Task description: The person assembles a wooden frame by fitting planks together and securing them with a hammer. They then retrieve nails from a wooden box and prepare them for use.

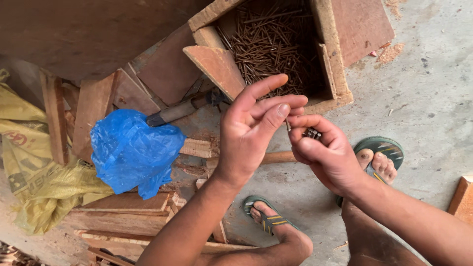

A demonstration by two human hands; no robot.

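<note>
1. Both forearms rise from the bottom edge, nearest the lens; the right hand [322,150] has its fingers curled shut around a small bundle of dark, rusty steel nails [312,132], heads showing at the thumb.
2. Left hand [253,128] is loosely open, thumb and fingertip pinching one thin nail [287,125] just beside the bundle.
3. Judged: nails are stiff, light, sharp-tipped, apt to slip; best pinched mid-shank.
4. Beyond the hands, an open wooden box [330,59] holds a heap of the same nails; a wooden-handled hammer [185,107] and crumpled blue plastic bag [133,150] lie left on the concrete floor [423,98].
</note>
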